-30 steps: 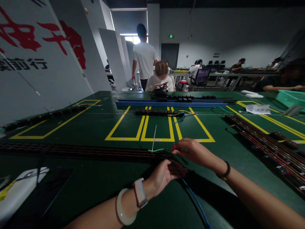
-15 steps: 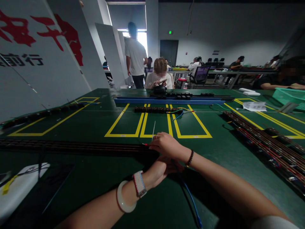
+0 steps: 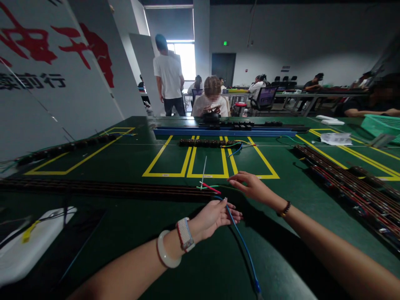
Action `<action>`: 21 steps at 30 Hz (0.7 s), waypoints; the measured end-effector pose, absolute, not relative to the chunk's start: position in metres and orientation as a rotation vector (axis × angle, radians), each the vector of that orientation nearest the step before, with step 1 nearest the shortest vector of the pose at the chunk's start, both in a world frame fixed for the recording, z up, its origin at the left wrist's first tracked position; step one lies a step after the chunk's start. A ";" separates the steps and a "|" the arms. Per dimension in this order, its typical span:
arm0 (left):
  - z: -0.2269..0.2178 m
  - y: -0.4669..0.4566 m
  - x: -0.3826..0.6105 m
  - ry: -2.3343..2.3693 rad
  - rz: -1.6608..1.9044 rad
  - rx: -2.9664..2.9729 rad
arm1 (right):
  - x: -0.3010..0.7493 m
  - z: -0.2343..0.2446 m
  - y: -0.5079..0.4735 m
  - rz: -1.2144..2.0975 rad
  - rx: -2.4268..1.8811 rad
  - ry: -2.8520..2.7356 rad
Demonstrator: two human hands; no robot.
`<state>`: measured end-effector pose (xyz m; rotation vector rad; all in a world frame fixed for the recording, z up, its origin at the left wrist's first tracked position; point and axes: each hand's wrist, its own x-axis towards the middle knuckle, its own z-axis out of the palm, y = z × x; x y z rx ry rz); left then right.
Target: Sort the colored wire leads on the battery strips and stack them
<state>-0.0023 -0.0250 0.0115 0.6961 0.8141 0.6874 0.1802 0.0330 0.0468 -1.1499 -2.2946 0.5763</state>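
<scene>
My left hand (image 3: 215, 216) lies on the green table (image 3: 125, 233) with its fingers closed lightly on a blue wire (image 3: 242, 243) that runs back toward me. My right hand (image 3: 250, 186) hovers just right of the end of a long dark strip (image 3: 103, 188), fingers stretched out and holding nothing. A red wire (image 3: 210, 188), a green wire (image 3: 208, 186) and a white cable tie (image 3: 203, 168) stick out at the strip's end, between my two hands. I wear a white bangle and a watch on the left wrist, a dark bead bracelet on the right.
Yellow tape rectangles (image 3: 187, 160) mark the table. More dark strips (image 3: 346, 181) lie at right, another (image 3: 209, 143) in the middle, and a blue rail (image 3: 225, 132) at the far edge. A white pad (image 3: 28, 250) sits near left. A seated person (image 3: 211, 100) and a standing person (image 3: 167, 75) are beyond.
My right hand has let go of the red wire at the strip's end and drawn right, fingers now open. My left hand now shows the blue wire in its fingers.
</scene>
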 end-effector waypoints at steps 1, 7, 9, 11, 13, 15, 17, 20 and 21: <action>0.014 -0.024 -0.004 0.842 0.656 0.748 | 0.190 0.039 0.034 0.611 -1.192 -2.296; 0.022 -0.011 -0.020 0.973 0.354 1.133 | 0.216 0.008 0.035 0.792 -1.284 -2.213; 0.021 -0.003 -0.025 0.997 0.256 1.239 | 0.216 0.005 0.036 0.835 -1.296 -2.178; 0.019 0.005 -0.031 0.977 0.166 1.320 | 0.215 0.002 0.037 0.846 -1.308 -2.161; 0.016 0.012 -0.037 0.918 0.106 1.388 | 0.214 0.000 0.037 0.828 -1.315 -2.162; 0.012 0.017 -0.041 0.877 0.099 1.438 | 0.213 -0.001 0.036 0.798 -1.318 -2.177; 0.010 0.018 -0.043 0.874 0.132 1.462 | 0.212 -0.002 0.034 0.759 -1.318 -2.197; 0.012 0.013 -0.042 0.904 0.188 1.473 | 0.212 -0.003 0.032 0.691 -1.307 -2.224; 0.016 0.010 -0.041 0.919 0.207 1.480 | 0.212 -0.003 0.033 0.679 -1.302 -2.233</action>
